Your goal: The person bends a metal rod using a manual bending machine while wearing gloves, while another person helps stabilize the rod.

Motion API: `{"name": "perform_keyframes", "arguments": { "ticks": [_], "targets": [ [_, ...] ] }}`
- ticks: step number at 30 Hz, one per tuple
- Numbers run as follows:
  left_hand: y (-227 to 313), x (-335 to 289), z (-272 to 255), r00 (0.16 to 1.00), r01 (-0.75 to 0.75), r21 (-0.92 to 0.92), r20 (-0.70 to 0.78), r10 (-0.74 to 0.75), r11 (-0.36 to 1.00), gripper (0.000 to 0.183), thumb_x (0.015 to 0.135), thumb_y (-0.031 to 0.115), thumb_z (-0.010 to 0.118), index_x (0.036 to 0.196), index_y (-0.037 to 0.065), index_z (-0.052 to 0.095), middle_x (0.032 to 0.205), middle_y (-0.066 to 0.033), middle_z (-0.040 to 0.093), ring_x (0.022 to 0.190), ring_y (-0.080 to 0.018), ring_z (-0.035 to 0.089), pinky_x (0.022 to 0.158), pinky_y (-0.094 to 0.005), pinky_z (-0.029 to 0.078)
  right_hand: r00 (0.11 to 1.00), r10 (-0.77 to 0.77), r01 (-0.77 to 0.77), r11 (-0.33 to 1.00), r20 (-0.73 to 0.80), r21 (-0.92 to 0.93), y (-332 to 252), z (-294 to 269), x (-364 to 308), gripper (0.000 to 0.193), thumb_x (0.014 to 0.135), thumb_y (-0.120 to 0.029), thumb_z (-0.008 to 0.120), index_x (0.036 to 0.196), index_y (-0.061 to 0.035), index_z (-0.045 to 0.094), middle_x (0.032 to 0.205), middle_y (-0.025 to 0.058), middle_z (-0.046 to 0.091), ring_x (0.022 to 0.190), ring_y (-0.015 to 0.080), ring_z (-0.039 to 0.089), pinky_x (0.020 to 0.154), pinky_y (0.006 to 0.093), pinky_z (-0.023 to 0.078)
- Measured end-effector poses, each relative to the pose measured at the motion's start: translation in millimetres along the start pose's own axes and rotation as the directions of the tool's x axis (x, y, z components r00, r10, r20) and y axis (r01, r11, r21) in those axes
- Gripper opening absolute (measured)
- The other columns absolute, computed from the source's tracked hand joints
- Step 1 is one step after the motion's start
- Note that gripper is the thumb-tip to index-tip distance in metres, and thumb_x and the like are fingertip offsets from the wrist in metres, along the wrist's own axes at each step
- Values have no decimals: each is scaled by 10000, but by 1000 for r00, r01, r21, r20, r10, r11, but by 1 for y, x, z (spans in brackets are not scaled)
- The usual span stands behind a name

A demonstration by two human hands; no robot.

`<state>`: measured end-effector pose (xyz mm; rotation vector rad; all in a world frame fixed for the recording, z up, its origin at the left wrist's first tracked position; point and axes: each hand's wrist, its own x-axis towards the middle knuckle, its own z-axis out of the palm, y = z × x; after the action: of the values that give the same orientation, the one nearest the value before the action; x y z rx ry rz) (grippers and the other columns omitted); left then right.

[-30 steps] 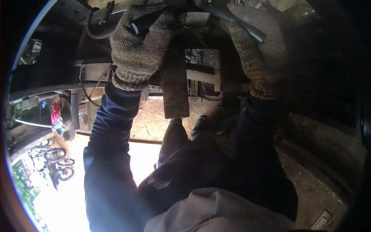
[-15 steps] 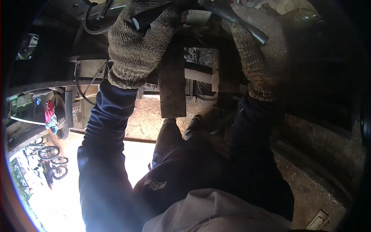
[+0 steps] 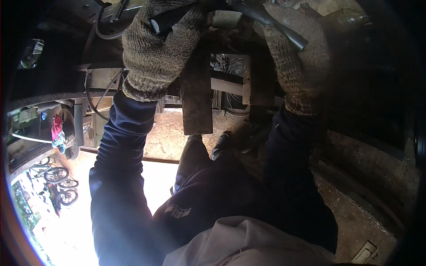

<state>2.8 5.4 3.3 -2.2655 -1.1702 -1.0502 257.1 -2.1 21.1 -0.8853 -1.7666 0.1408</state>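
The gloved left hand (image 3: pixel 159 51) is closed around a dark handle (image 3: pixel 171 21), whose pale end comes out at the top of the fist. The right hand (image 3: pixel 306 55), gloved also, is curled around a grey tube (image 3: pixel 288 33); its fingertips I cannot see well. Both pieces are near the upper edge, and I cannot tell if they are joined. Lower, between the hands, is a flat dark board (image 3: pixel 197 108). Farther to the left are a red cloth (image 3: pixel 57 127) and some bicycles (image 3: pixel 57 175).
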Motion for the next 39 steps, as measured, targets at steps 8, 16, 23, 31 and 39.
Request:
{"name": "perform_keyframes", "arguments": {
  "ticks": [8,16,23,31,39],
  "targets": [
    [3,1,10,919,328,-749,112,-378,576,364,913,11,691,1271,75,691,1197,-149,715,1076,-248,707,968,-341,544,1000,19,-18,997,15,-79,-2,-3,-2,279,891,-7,740,1163,-5,680,1110,151,689,1029,270,684,887,354,551],
    [-4,3,3,998,31,-171,-54,-41,985,325,910,47,720,1233,83,715,1189,-135,718,1063,-242,709,959,-333,541,999,29,-28,999,42,-30,-8,-6,3,271,906,-1,719,1172,6,669,1107,150,684,1027,253,681,883,353,549],
    [-3,3,5,977,181,-454,-23,-214,873,312,927,67,713,1233,12,690,1163,-135,730,1059,-222,707,962,-318,536,1000,-7,8,996,-6,91,0,2,3,233,919,-1,704,1148,15,663,1089,155,687,1004,252,690,881,342,559],
    [0,7,4,970,216,-497,7,-245,841,296,936,68,700,1228,16,695,1153,-136,734,1056,-221,708,964,-324,535,1000,8,-8,995,-7,97,-3,1,1,237,915,-5,713,1145,14,659,1100,157,693,1013,251,693,898,352,565],
    [-5,5,3,983,170,-429,12,-183,887,305,934,80,709,1232,18,687,1164,-132,731,1048,-214,708,960,-318,533,997,-55,55,999,53,0,-2,-5,4,240,888,32,718,1116,6,647,1124,173,714,1065,274,702,934,369,562]
  ]
}}
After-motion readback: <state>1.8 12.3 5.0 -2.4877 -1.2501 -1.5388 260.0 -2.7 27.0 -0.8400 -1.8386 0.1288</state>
